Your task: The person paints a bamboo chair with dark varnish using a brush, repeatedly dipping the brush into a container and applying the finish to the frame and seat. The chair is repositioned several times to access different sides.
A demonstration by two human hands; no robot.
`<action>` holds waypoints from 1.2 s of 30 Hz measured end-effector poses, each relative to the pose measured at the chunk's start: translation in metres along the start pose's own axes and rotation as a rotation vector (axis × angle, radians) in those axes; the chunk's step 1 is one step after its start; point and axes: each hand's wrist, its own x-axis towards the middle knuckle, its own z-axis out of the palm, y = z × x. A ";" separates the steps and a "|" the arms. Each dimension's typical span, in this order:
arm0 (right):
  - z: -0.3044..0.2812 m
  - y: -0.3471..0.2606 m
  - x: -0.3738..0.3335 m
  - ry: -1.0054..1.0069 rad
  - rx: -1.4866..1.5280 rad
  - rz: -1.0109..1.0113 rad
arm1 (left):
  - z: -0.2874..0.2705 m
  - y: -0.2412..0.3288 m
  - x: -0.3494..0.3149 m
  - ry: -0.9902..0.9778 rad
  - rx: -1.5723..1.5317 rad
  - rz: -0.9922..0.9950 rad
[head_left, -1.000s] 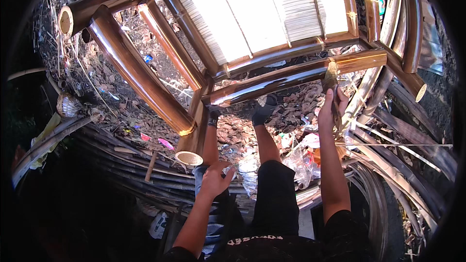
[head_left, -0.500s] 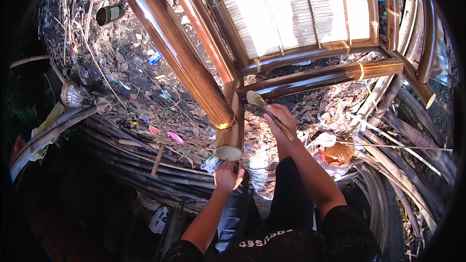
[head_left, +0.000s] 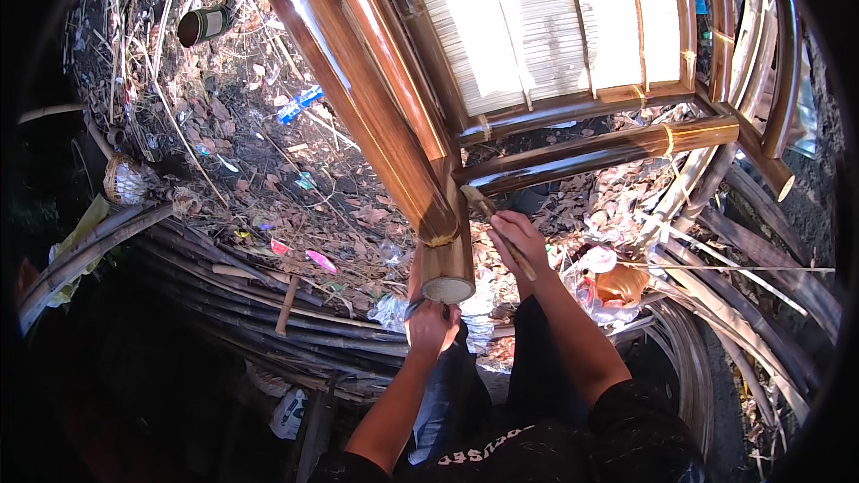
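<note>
Leaf-littered ground lies behind a largely assembled bamboo frame (head_left: 403, 125); at centre, a tool (head_left: 506, 233) is gripped by the right hand (head_left: 519, 237), while the left hand (head_left: 429, 326) is closed on something unclear.

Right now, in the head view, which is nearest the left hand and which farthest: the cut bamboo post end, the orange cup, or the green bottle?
1. Bamboo post end, just above the left hand.
2. Orange cup, off to the right among litter.
3. Green bottle, far up at the upper left on the leaves.
</note>
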 end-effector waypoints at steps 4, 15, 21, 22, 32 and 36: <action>-0.010 -0.010 0.069 0.273 0.151 0.242 | 0.002 -0.005 -0.001 0.011 -0.005 0.007; -0.024 -0.034 0.117 -0.474 0.270 0.344 | -0.016 0.000 0.009 0.014 0.043 -0.039; -0.069 -0.064 0.068 -0.325 0.622 0.353 | -0.019 0.004 0.014 -0.051 0.129 -0.096; -0.066 -0.070 0.076 -0.271 0.572 0.260 | -0.022 0.003 0.015 -0.066 0.119 -0.100; -0.067 -0.084 0.152 -0.563 0.411 -0.408 | -0.025 0.008 0.013 -0.065 0.169 -0.026; -0.050 -0.111 0.253 0.158 0.368 -0.911 | -0.033 0.014 0.014 -0.095 0.195 -0.039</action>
